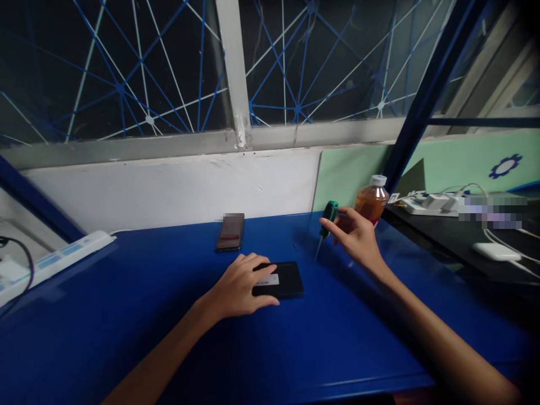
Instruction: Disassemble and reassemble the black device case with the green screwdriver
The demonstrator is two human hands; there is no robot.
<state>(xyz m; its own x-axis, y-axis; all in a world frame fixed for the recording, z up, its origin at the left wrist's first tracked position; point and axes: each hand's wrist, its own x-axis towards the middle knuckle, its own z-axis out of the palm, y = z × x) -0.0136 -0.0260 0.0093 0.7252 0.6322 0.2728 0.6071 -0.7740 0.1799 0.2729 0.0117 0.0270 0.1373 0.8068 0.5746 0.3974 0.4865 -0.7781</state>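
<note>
Right of the flat black rectangular box [290, 279], my right hand [358, 236] pinches a green-handled metal screwdriver [329, 212]; my left hand [242, 284], fingers spread, rests on it.

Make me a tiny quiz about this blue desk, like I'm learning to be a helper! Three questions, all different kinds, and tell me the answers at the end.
1. Multiple choice: What does the right hand hold?
A) A pencil
B) A screwdriver
C) A spoon

2. True or false: The phone lies farther from the person than the flat box does.

3. Fill in the colour: The left hand rests on the flat box, which is ____ with a pale label.

Key: 1. B; 2. true; 3. black
</note>
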